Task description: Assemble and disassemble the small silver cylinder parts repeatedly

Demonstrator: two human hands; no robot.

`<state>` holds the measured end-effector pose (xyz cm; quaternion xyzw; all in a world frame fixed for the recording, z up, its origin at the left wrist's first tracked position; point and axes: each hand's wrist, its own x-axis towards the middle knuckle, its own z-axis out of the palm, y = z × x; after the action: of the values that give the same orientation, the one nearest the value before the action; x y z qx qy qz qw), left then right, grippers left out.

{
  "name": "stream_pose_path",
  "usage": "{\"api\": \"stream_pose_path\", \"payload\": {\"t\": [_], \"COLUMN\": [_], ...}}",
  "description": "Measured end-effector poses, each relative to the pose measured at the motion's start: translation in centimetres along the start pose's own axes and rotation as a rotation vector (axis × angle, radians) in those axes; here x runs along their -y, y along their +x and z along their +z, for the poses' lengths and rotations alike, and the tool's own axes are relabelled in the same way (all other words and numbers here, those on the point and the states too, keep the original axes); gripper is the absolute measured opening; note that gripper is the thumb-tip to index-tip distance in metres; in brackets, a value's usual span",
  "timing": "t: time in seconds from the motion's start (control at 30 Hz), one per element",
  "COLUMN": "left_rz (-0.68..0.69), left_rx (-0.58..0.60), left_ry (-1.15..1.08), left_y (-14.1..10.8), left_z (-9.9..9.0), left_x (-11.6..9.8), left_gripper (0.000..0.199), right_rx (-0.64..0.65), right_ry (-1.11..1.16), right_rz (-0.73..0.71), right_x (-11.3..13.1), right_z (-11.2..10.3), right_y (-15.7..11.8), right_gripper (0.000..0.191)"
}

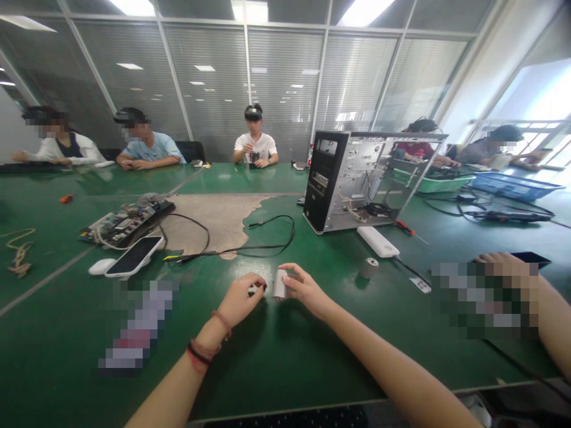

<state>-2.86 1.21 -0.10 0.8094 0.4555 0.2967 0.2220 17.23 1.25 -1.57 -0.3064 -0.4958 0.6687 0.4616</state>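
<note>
My right hand [310,291] grips a short silver metal piece [279,284] from its right side, thumb and fingers around it, low over the green table. Just to its left, my left hand [241,297] is closed in a pinch. Something small and dark shows at those fingertips, too small to name. The two hands are apart, with the metal piece's left face turned toward the left hand. Farther right, a silver cylinder with a holed top [369,267] stands upright on the table.
An open black computer case [328,184] stands ahead right, near a white power bank [378,241] and a screwdriver [408,229]. A circuit board assembly [127,220], phone [135,257] and black cable [267,245] lie left and ahead. Another person's hand [508,270] is at right; several people sit around.
</note>
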Motion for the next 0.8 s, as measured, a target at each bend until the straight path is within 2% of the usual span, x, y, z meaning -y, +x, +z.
{"api": "stream_pose_path", "payload": {"t": [0.13, 0.27, 0.43, 0.8], "left_rz": [-0.168, -0.212, -0.196, -0.198], "left_rx": [0.029, 0.054, 0.111, 0.167], "left_ry": [-0.376, -0.588, -0.629, -0.663], "left_y": [0.3, 0.3, 0.1, 0.1], "left_z": [0.8, 1.6, 1.9, 2.1], "left_x": [0.0, -0.1, -0.6, -0.7], "left_gripper": [0.013, 0.013, 0.022, 0.024], "right_rx": [0.038, 0.016, -0.01, -0.007], "right_ry": [0.292, 0.425, 0.518, 0.558], "right_rz": [0.21, 0.279, 0.309, 0.323], "right_x": [-1.8, -2.0, -2.3, -2.4], "right_z": [0.6, -0.2, -0.8, -1.0], "right_y": [-0.7, -1.1, -1.1, -1.0], "right_gripper": [0.04, 0.033, 0.028, 0.023]}}
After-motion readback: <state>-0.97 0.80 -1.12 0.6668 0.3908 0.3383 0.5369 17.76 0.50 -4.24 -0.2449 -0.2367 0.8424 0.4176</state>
